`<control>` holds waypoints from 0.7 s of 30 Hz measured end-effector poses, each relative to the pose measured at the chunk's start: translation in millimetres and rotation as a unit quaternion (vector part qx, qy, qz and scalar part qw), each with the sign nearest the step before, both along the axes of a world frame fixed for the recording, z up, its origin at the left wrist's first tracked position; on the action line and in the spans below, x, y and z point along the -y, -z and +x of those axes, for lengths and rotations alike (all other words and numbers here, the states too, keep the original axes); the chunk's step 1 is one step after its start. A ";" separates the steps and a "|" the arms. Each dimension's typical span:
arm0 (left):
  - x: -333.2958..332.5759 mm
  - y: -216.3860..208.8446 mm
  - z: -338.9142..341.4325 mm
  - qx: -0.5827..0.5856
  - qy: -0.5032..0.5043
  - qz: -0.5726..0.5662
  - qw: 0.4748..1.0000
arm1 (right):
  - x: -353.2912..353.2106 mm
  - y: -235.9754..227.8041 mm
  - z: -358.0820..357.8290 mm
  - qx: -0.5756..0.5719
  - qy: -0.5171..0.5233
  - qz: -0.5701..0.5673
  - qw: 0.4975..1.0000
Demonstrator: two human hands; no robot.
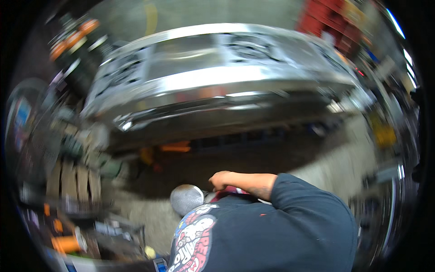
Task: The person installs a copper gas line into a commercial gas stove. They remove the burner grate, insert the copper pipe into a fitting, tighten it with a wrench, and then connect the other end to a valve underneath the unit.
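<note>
My right hand (219, 180) is curled closed in front of my body, low in the view. What it holds, if anything, is hidden. My forearm crosses to the left out of a dark short sleeve. Just left of the hand is a round grey object (186, 200) with a mesh-like top; whether the hand touches it I cannot tell. Something maroon (230, 191) shows below the wrist. My left hand is out of sight. Beyond the hand stands a long, shiny metal workbench or frame (190, 77) with round cut-out patterns, blurred by motion.
Gas cylinders (74, 43) with orange tops stand at the far left. A floor fan (29, 118) and wooden slats (74, 181) are at left. Red cabinets (324, 22) stand at the far right, and a yellow object (383, 131) is at right. Orange items lie under the metal piece.
</note>
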State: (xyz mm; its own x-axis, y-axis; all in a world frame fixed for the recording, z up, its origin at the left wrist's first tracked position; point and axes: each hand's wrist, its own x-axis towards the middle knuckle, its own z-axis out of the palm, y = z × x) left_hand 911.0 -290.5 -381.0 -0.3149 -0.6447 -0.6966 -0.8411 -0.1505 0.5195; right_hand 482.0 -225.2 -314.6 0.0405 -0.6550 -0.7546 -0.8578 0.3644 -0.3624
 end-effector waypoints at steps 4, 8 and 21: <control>104.3 2.3 -36.8 -0.007 0.133 -0.022 0.991 | -101.2 36.3 31.3 0.048 0.155 -0.013 0.987; 117.6 -0.6 -109.0 -0.044 0.244 -0.020 0.969 | -235.6 42.3 8.1 -0.035 0.358 0.012 0.933; -202.1 8.1 -416.8 -0.087 0.483 0.048 0.870 | -658.1 6.5 -402.7 -0.310 0.684 -0.154 0.642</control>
